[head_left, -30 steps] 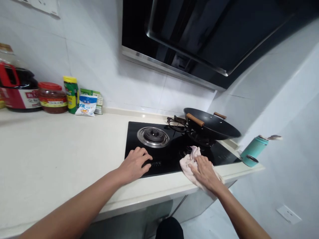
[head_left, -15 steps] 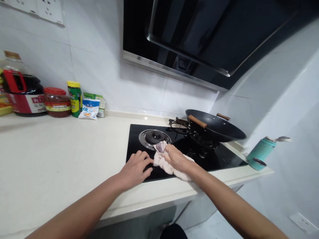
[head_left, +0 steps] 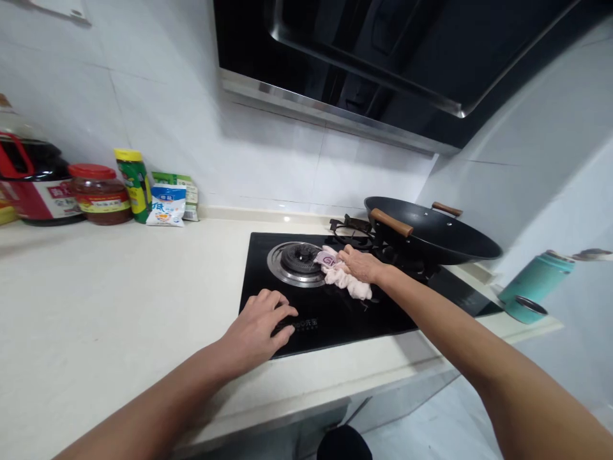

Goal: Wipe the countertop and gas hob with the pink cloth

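A pale pink cloth (head_left: pixel 352 282) with a lettered patch lies bunched on the black glass gas stove (head_left: pixel 330 322). My right hand (head_left: pixel 360 263) presses down on it with the fingers closed around its upper part, just right of the left burner (head_left: pixel 299 263). The burner's metal ring is bare, with no pot support on it. My left hand (head_left: pixel 262 322) rests at the stove's front left corner, fingers spread and slightly curled, holding nothing. A black wok (head_left: pixel 431 233) with wooden handles sits over the right burner, behind my right hand.
A range hood (head_left: pixel 335 96) overhangs the stove. On the left along the wall stand a dark sauce bottle (head_left: pixel 38 182), a red-lidded jar (head_left: pixel 101 198), a yellow-capped container (head_left: pixel 135 185) and a white-and-blue packet (head_left: pixel 166 206). A teal container (head_left: pixel 536 281) stands at the counter's right end.
My right hand has moved the cloth back and to the right, away from the stove's front edge, uncovering printed lettering. My left hand stays nearly in place. The view has shifted slightly.
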A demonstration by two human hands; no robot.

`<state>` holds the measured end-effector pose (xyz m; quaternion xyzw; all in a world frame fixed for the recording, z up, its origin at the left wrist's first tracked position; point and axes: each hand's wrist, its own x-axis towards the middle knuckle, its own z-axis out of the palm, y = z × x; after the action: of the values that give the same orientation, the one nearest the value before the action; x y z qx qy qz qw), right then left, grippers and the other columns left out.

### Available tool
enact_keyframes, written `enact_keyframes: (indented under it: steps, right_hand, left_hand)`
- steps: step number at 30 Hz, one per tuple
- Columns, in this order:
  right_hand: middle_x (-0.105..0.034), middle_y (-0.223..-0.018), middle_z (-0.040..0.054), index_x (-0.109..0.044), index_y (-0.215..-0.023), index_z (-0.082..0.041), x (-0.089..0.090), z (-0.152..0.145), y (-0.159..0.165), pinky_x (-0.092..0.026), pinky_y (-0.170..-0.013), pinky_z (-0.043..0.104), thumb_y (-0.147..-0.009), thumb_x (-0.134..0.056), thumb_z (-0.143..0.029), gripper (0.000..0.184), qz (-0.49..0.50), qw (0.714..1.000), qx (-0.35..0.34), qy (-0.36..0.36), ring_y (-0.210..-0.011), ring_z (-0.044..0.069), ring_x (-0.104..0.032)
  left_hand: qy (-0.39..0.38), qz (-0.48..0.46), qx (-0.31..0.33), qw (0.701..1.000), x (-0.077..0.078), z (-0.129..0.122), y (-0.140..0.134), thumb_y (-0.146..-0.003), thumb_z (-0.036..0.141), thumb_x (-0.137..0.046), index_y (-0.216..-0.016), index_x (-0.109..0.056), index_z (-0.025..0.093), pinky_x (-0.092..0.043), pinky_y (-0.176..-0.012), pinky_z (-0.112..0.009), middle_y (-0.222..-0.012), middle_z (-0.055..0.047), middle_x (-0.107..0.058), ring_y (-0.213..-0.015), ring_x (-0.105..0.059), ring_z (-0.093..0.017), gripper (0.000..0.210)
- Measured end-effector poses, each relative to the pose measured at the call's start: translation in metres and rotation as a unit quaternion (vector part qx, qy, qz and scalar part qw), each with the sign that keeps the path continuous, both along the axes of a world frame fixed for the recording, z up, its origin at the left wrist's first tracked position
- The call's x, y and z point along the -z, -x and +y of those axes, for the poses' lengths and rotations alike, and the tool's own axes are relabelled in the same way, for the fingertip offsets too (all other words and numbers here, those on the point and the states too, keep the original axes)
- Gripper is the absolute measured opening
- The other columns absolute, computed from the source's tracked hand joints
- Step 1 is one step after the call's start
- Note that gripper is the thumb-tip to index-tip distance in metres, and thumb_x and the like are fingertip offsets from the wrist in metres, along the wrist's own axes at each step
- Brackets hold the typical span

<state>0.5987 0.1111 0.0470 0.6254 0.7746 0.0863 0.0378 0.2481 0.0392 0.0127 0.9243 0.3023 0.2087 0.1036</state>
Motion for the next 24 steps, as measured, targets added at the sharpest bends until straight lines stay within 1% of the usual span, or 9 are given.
enact_keyframes:
  steps: [4, 7, 8, 10, 13, 16, 18, 21, 24]
  right_hand:
    - [-0.057, -0.123, 0.0129, -0.042, -0.15, -0.026, 0.004, 0.007, -0.031, -0.046, -0.08, 0.033, -0.103, -0.039, -0.04, 0.049, 0.012, 0.998, 0.068, 0.001, -0.098, 0.024, -0.065]
    - [-0.058, -0.129, 0.0158, -0.03, -0.157, -0.023, 0.006, -0.002, -0.055, -0.046, -0.084, 0.033, -0.102, -0.039, -0.036, 0.057, 0.018, 0.995, 0.101, -0.004, -0.106, 0.025, -0.064]
    - [-0.058, -0.132, 0.0157, -0.032, -0.156, -0.023, 0.006, -0.007, -0.062, -0.046, -0.086, 0.032, -0.102, -0.04, -0.036, 0.056, 0.02, 0.994, 0.105, -0.002, -0.11, 0.025, -0.063]
    - [-0.058, -0.134, 0.0136, -0.045, -0.148, -0.023, 0.006, -0.017, -0.073, -0.045, -0.09, 0.031, -0.101, -0.041, -0.035, 0.049, 0.024, 0.994, 0.104, 0.007, -0.114, 0.025, -0.061]
    - [-0.061, -0.13, 0.0085, -0.058, -0.134, -0.026, 0.007, -0.025, -0.083, -0.044, -0.095, 0.03, -0.101, -0.041, -0.034, 0.039, 0.038, 0.995, 0.094, 0.022, -0.114, 0.022, -0.061]
    - [-0.062, -0.129, 0.0056, -0.059, -0.136, -0.029, 0.009, -0.024, -0.09, -0.043, -0.097, 0.028, -0.101, -0.041, -0.036, 0.039, 0.06, 0.992, 0.104, 0.029, -0.114, 0.019, -0.061]
    - [-0.062, -0.13, 0.0079, -0.056, -0.14, -0.029, 0.011, -0.02, -0.096, -0.045, -0.095, 0.03, -0.101, -0.04, -0.037, 0.043, 0.071, 0.987, 0.139, 0.025, -0.112, 0.021, -0.063]
    - [-0.064, -0.128, 0.015, -0.051, -0.146, -0.025, 0.012, -0.015, -0.105, -0.047, -0.091, 0.038, -0.101, -0.038, -0.039, 0.05, 0.082, 0.976, 0.203, 0.01, -0.108, 0.027, -0.065]
    - [-0.067, -0.125, 0.014, -0.058, -0.139, -0.024, 0.011, -0.016, -0.113, -0.048, -0.09, 0.037, -0.099, -0.043, -0.042, 0.046, 0.099, 0.971, 0.215, 0.011, -0.107, 0.027, -0.065]
  left_hand:
    - [0.004, 0.007, -0.004, 1.0, -0.001, -0.001, 0.001, -0.097, 0.032, -0.053, -0.119, -0.069, 0.025, -0.042, -0.095, -0.044, -0.122, -0.008, -0.061, -0.111, -0.051, -0.026, 0.028]
    - [0.001, 0.008, -0.006, 1.0, -0.001, -0.002, 0.001, -0.097, 0.032, -0.053, -0.119, -0.069, 0.025, -0.043, -0.094, -0.043, -0.122, -0.008, -0.061, -0.111, -0.051, -0.026, 0.028]
    - [-0.001, 0.006, -0.006, 1.0, -0.001, -0.002, 0.001, -0.097, 0.032, -0.053, -0.119, -0.069, 0.025, -0.043, -0.094, -0.043, -0.122, -0.008, -0.061, -0.11, -0.051, -0.026, 0.029]
    - [-0.003, 0.003, -0.003, 1.0, 0.0, -0.002, 0.002, -0.098, 0.032, -0.052, -0.119, -0.07, 0.025, -0.043, -0.094, -0.043, -0.122, -0.008, -0.061, -0.11, -0.051, -0.026, 0.029]
    - [0.007, 0.002, 0.001, 1.0, 0.0, 0.0, 0.002, -0.098, 0.033, -0.052, -0.12, -0.069, 0.025, -0.042, -0.095, -0.044, -0.122, -0.008, -0.061, -0.111, -0.051, -0.026, 0.029]
    - [0.014, 0.002, 0.001, 1.0, 0.001, 0.001, 0.002, -0.098, 0.034, -0.051, -0.121, -0.069, 0.025, -0.041, -0.097, -0.044, -0.122, -0.008, -0.06, -0.112, -0.05, -0.026, 0.03]
    - [0.015, 0.004, 0.003, 1.0, 0.001, 0.002, 0.002, -0.098, 0.033, -0.052, -0.121, -0.069, 0.025, -0.041, -0.097, -0.044, -0.123, -0.008, -0.06, -0.113, -0.05, -0.026, 0.03]
    - [0.012, 0.003, 0.003, 1.0, 0.001, 0.002, 0.003, -0.098, 0.034, -0.052, -0.121, -0.069, 0.026, -0.042, -0.096, -0.044, -0.123, -0.008, -0.06, -0.113, -0.05, -0.026, 0.029]
    - [0.005, -0.006, 0.009, 1.0, 0.003, 0.003, 0.004, -0.098, 0.035, -0.052, -0.121, -0.068, 0.026, -0.042, -0.096, -0.043, -0.123, -0.008, -0.06, -0.113, -0.05, -0.026, 0.03]
